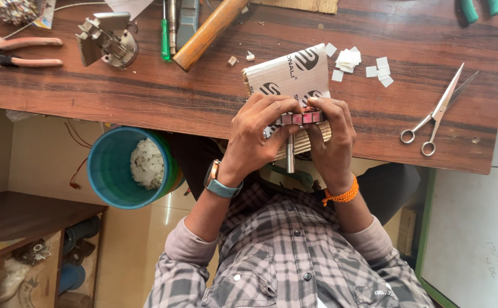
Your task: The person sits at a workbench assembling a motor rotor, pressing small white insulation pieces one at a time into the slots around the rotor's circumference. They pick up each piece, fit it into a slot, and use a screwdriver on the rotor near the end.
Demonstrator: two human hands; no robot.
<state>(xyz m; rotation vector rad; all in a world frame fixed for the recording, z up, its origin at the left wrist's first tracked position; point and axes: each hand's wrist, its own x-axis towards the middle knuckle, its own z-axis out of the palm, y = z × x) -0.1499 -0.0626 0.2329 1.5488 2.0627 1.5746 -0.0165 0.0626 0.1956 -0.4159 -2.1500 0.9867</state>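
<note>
much of the metal part is hidden by fingers; only a reddish segmented band and a steel shaft pointing down from it are seen. its far end cannot be made out. it is held at the near edge of the wooden table, over a printed card sheet. the left hand is closed around its left side, the right hand around its right. open tabletop is left on both sides; scissors lie well to the right, paper scraps beyond, a blue bucket below the edge.
</note>
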